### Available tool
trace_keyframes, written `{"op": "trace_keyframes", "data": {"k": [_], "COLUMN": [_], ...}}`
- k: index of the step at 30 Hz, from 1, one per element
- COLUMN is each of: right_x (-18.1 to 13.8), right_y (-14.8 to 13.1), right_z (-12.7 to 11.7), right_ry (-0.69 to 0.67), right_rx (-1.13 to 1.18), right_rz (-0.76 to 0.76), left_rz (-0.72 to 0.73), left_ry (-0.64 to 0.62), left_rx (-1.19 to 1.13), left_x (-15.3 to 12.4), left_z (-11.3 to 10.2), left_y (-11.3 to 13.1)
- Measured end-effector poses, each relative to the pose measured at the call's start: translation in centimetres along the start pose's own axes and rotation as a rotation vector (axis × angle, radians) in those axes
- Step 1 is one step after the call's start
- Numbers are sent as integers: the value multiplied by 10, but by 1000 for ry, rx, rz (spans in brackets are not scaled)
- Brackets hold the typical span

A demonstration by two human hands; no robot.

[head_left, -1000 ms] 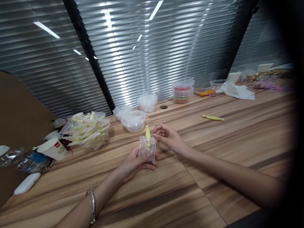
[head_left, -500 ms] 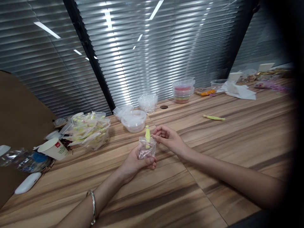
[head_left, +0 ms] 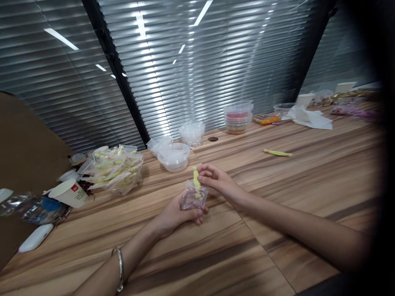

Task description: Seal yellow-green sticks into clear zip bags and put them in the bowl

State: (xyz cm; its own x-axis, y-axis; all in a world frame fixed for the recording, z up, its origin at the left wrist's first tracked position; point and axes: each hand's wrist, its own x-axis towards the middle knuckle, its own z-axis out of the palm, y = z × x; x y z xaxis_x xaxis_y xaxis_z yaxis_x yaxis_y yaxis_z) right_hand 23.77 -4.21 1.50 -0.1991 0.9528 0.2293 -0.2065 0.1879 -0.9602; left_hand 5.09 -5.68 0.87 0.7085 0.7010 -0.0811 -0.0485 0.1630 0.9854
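My left hand (head_left: 175,213) grips a small clear plastic bag (head_left: 191,198) from below, just above the wooden table (head_left: 216,246). A yellow-green stick-shaped piece (head_left: 195,177) pokes out of the bag's mouth. My right hand (head_left: 216,181) pinches the top of that piece with fingers pressed together, right next to the bag's rim. A silver bracelet (head_left: 119,267) sits on my left wrist.
A heap of filled bags (head_left: 115,168) lies at the left, with a paper cup (head_left: 68,193) and white case (head_left: 35,237) nearby. Clear tubs (head_left: 174,157) and stacked tubs (head_left: 237,117) stand at the back. A loose yellow-green stick (head_left: 277,153) lies to the right.
The bag has tilted and crumpled slightly in my left hand. My right hand has closed in on the yellow-green piece and now pinches it, pushed a little lower into the bag.
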Motion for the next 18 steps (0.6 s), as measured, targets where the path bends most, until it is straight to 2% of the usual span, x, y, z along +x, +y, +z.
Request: {"op": "trace_keyframes", "data": {"k": [5,11,13,18], "right_x": [-2,2,3,3], "right_y": [0,-5,-8,-7], "right_z": [1,-4,-6,-5], "right_ry": [-69,103,113,6], "right_rx": [113,311,275,-7], "right_rz": [58,32,-1,-27], "left_rz": [-12,-66,-89,-111], "left_ry": [-33,-9,-4,-5], "left_rx": [-121,-189,-234,-347], "left_x": [2,2,1,2], "left_z": [-3,-5,-5,-6], "left_y": [-3,-5,-2,2]}}
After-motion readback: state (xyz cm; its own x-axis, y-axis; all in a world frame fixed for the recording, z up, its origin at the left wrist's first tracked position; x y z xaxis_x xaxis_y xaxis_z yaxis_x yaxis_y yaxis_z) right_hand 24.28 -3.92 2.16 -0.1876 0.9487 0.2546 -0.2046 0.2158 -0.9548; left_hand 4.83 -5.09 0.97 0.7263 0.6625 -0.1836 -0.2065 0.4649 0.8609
